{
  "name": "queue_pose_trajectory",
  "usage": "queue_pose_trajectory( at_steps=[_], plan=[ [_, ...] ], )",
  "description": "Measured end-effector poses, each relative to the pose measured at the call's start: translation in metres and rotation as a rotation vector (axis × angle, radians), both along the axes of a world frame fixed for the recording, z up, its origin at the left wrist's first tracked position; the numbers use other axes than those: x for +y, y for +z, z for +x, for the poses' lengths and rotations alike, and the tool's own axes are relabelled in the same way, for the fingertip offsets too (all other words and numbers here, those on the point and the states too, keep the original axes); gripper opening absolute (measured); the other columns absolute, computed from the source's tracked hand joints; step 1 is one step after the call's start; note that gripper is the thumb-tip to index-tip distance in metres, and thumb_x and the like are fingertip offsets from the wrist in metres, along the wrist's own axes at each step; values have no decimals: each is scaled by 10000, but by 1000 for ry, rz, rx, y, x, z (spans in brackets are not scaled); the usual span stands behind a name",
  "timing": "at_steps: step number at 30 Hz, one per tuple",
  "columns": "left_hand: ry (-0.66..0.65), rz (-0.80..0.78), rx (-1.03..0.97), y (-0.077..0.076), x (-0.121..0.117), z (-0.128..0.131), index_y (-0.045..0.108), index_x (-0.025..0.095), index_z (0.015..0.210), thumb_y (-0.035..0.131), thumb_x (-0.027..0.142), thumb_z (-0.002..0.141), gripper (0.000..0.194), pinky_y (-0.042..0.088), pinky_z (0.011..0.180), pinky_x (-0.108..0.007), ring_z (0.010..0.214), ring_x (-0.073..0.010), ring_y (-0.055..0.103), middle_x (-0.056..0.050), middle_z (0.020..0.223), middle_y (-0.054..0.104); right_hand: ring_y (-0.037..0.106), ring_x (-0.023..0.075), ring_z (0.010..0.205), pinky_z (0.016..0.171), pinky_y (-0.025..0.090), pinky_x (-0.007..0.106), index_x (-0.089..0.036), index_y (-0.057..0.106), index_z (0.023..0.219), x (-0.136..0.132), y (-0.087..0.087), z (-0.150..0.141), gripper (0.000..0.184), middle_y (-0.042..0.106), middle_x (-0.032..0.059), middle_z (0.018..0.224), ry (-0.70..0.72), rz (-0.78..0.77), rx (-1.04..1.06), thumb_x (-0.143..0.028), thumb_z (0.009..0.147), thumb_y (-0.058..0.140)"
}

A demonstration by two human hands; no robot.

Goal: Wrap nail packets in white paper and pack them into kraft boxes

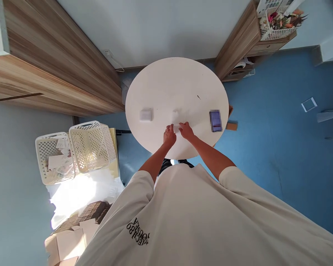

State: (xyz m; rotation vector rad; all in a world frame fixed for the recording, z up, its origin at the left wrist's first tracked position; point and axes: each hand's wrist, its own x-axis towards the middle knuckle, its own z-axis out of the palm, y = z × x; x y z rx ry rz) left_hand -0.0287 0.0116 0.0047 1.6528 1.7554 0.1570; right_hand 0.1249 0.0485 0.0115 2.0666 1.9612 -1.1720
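Both my hands meet over the near middle of the round white table (166, 85). My left hand (170, 135) has its fingers curled together at the left end of a small thin white piece (176, 128). At the other end, the fingers of my right hand (186, 130) pinch the same piece. It may be paper or film; white on white, its outline is hard to make out. Just beyond my fingertips stands a small whitish object (175, 115), too faint to name. A small white stack (145, 115) lies farther left.
A blurred-screen phone (215, 120) lies near the table's right edge. White perforated baskets (91, 146) stand on the left, with cardboard (70, 240) below them. A wooden cabinet (72, 55) rises at the left, and another wooden unit (238, 44) at the back right.
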Motion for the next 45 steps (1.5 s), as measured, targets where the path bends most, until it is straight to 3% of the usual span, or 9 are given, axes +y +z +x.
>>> queue_pose_trajectory(
  at_steps=[4,10,15,22,27,32,38,42,45],
  plan=[
    [-178,20,77,2,-2,-4,302,230,1626,536,38,905,782,464,1119,-469,1384,-318,542,-171,1625,423,643,268,1142,916,566,378,-188,446,1553,-6,-3,-4,498,488,180,1489,-5,96,-22,-194,1056,433],
    [-327,42,155,7,10,-12,317,194,1630,544,103,915,756,373,1196,-510,1552,-359,347,-181,1729,305,486,338,1391,1058,498,451,-185,402,1592,-21,-1,2,587,409,189,1631,221,167,-92,-230,1019,521],
    [-377,17,128,10,23,-11,402,155,1562,556,134,885,694,249,1251,-540,1491,-369,424,-211,1623,443,483,380,1372,1118,416,508,-166,313,1644,-20,2,6,763,399,221,1656,335,169,-151,-210,947,621],
    [-380,-29,151,20,20,-17,544,196,1402,591,238,877,530,221,1230,-543,1409,-359,472,-170,1463,581,554,356,1273,1102,388,489,-174,563,1444,-16,3,10,491,623,192,1429,387,187,-103,-152,954,595],
    [-367,-109,185,28,7,-18,616,217,1310,530,311,940,391,283,1188,-517,1377,-332,489,-144,1412,614,534,344,1302,1079,405,460,-198,674,1319,-23,10,14,321,624,172,1406,480,186,-103,-233,1009,598],
    [-291,-175,182,32,-9,-16,660,228,1234,464,356,1001,330,335,1166,-484,1395,-315,489,-133,1419,599,565,327,1278,1074,409,449,-225,692,1304,-30,19,18,302,661,152,1349,550,180,-76,-245,1034,558],
    [-121,-211,50,35,-11,-17,535,227,1406,335,248,1040,418,399,1106,-462,1238,-276,635,-125,1274,694,649,286,1108,1078,398,440,-226,607,1364,-21,25,11,338,742,119,1169,444,190,-32,-208,1054,473],
    [-92,-163,52,36,-3,-25,337,213,1593,395,217,1009,586,392,1131,-487,1348,-308,582,-169,1434,631,574,327,1243,1047,440,462,-248,564,1445,-14,18,-4,399,663,171,1334,299,191,-91,-257,1055,477],
    [-78,-79,89,36,4,-43,305,206,1627,422,206,984,653,389,1161,-501,1422,-324,509,-179,1567,519,510,359,1313,1005,483,483,-275,494,1526,-13,12,-16,476,539,198,1484,173,172,-168,-345,1055,506]
  ],
)
